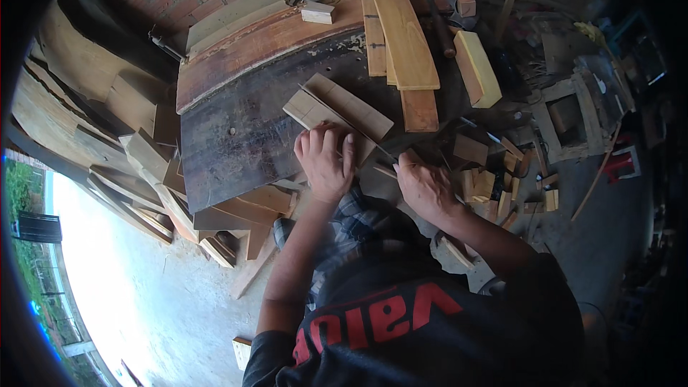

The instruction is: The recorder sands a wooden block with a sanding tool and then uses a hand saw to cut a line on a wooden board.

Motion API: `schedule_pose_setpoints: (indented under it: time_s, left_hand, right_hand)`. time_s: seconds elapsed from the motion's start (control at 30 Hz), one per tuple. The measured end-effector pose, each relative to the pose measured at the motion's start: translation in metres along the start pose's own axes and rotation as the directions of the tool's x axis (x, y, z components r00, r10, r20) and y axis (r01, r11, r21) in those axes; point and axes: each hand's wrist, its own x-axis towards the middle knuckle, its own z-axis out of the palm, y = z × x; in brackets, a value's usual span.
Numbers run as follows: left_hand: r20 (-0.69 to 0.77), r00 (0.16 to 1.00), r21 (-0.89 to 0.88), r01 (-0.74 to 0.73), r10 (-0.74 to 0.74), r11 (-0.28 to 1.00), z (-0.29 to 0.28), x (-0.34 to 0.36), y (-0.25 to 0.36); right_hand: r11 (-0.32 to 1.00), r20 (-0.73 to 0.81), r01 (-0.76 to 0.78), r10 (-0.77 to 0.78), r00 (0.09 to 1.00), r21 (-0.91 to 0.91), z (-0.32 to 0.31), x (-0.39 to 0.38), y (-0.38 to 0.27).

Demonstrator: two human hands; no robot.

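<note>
At the near edge of the dark workbench (244, 136) lies a short pale wooden board (351, 106) with thin lines marked across it. My left hand (326, 161) grips its near side, fingers curled over the top and thumb toward the right. A thin, straight dark blade (337, 112) runs slantwise along the board, from its far left corner to my right hand (428, 188). The right fingers are closed around the blade's near end, just off the board. Whether that end has a handle is hidden by the fingers.
Long yellowish planks (405, 32) are stacked on the bench's right, beside a thick wooden block (476, 69). A small pale block (317, 13) sits farther back. Several offcuts (484, 185) lie low on the right. Curved wood pieces (136, 129) lean at the left.
</note>
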Motion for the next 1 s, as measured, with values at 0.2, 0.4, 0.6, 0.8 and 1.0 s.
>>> schedule_pose_setpoints:
  time_s: [0.2, 0.4, 0.6, 0.8, 1.0]
  left_hand:
    - [-0.095, 0.985, -0.069, 0.141, -0.147, 0.988, 0.011, 0.005, 0.000]
    - [-0.123, 0.973, -0.073, 0.189, -0.197, 0.979, 0.009, 0.006, -0.002]
    - [-0.119, 0.978, -0.094, 0.163, -0.174, 0.982, 0.011, 0.004, -0.004]
    - [-0.133, 0.967, -0.061, 0.210, -0.217, 0.976, 0.009, 0.007, -0.007]
    - [-0.139, 0.965, -0.054, 0.216, -0.221, 0.975, 0.014, 0.004, -0.007]
  right_hand:
    - [0.999, 0.063, -0.033, 0.034, 0.997, -0.026, 0.006, 0.017, -0.003]
    - [0.999, 0.086, -0.031, 0.033, 0.996, -0.019, -0.009, 0.013, -0.008]
    - [0.996, 0.160, -0.094, 0.093, 0.983, 0.000, 0.007, 0.019, -0.004]
    - [0.999, 0.081, -0.039, 0.040, 0.996, -0.019, 0.016, 0.007, 0.001]
    - [0.995, 0.147, -0.091, 0.097, 0.984, -0.043, 0.009, 0.008, -0.002]
